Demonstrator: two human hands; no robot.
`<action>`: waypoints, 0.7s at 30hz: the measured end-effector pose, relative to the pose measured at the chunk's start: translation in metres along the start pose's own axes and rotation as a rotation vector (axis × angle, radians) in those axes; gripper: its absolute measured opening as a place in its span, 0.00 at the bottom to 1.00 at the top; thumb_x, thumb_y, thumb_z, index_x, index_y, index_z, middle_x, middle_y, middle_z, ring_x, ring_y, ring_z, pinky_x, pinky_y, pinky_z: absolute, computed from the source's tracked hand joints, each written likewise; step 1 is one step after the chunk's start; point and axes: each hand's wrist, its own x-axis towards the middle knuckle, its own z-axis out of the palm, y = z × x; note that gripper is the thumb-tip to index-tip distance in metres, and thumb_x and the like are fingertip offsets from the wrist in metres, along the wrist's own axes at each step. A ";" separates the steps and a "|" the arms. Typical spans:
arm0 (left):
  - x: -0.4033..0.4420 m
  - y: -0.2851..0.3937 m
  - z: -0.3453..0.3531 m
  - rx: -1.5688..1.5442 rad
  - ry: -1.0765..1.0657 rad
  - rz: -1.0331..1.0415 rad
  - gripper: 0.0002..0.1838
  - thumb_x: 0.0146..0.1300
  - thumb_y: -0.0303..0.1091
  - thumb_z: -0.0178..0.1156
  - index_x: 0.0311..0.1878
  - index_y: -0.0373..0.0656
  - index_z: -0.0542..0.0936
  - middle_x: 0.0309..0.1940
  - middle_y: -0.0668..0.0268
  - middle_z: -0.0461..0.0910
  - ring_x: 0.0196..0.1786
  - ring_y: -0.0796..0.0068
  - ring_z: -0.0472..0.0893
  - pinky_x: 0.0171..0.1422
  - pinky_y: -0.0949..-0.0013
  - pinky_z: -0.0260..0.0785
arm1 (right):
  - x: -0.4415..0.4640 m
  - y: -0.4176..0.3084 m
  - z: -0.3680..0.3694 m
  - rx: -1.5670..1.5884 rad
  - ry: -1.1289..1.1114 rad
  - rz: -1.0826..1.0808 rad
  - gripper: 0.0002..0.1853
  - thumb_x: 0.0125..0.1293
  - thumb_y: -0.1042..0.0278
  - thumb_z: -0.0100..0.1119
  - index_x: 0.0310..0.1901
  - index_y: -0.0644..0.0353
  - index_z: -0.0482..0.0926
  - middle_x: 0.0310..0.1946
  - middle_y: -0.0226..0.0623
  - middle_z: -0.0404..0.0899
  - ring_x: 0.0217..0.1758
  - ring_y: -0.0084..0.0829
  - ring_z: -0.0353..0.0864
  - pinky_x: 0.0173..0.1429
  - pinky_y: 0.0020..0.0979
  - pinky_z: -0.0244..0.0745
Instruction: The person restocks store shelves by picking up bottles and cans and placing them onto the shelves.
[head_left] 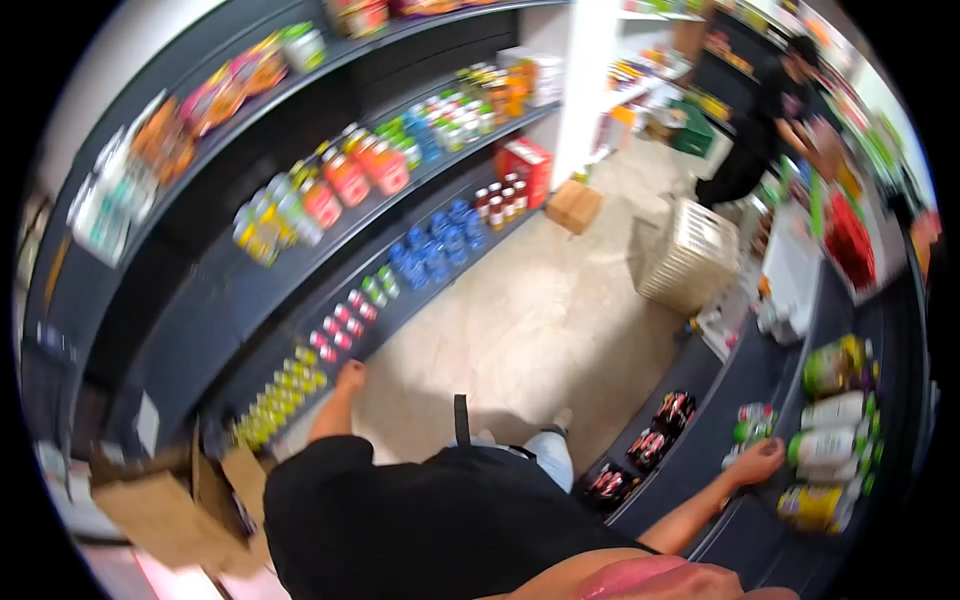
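My left hand [351,376] hangs low on the left, in front of the lowest shelf and close to a row of small yellow-green bottles [285,395]. Blur hides its fingers. On the right, my right hand [757,462] reaches over the dark shelf. It overlaps a cluster of small bottles with red and green tops [752,422]; I cannot tell whether it grips them. Larger white bottles with green labels [828,448] stand just beyond that hand, beside a yellow-labelled pack [815,507].
Drinks line the left shelves, including blue bottles [437,243] and pink-red bottles [380,170]. An open cardboard box [170,510] is at lower left. A cream basket [695,250] and a brown carton [574,206] stand on the floor. Another person [765,125] is at back right.
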 end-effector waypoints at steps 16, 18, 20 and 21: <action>-0.303 -0.124 0.139 -0.385 -0.633 -0.473 0.25 0.69 0.53 0.57 0.61 0.48 0.87 0.62 0.51 0.84 0.65 0.50 0.81 0.69 0.54 0.72 | -0.614 -0.385 0.021 0.509 -2.367 -1.414 0.18 0.65 0.52 0.65 0.50 0.52 0.88 0.43 0.44 0.90 0.46 0.40 0.90 0.53 0.39 0.84; -0.308 -0.152 0.113 -0.259 -0.438 -0.468 0.24 0.66 0.50 0.59 0.58 0.48 0.87 0.57 0.52 0.85 0.61 0.45 0.82 0.66 0.52 0.74 | -0.633 -0.412 0.061 0.486 -2.304 -1.399 0.18 0.65 0.52 0.65 0.49 0.55 0.88 0.40 0.44 0.90 0.44 0.39 0.91 0.51 0.39 0.84; -0.290 -0.178 0.099 -0.708 -0.300 -0.782 0.20 0.66 0.45 0.61 0.57 0.48 0.87 0.57 0.56 0.86 0.61 0.49 0.82 0.66 0.55 0.75 | -0.670 -0.414 0.131 0.434 -2.131 -1.420 0.17 0.66 0.52 0.63 0.48 0.55 0.88 0.39 0.46 0.90 0.40 0.42 0.91 0.48 0.40 0.86; -0.281 -0.189 0.092 -0.990 -0.180 -0.919 0.19 0.66 0.43 0.63 0.56 0.48 0.87 0.56 0.57 0.86 0.61 0.50 0.82 0.67 0.55 0.75 | -0.669 -0.427 0.151 0.410 -1.961 -1.526 0.16 0.67 0.53 0.63 0.48 0.54 0.88 0.39 0.45 0.90 0.38 0.43 0.90 0.46 0.41 0.87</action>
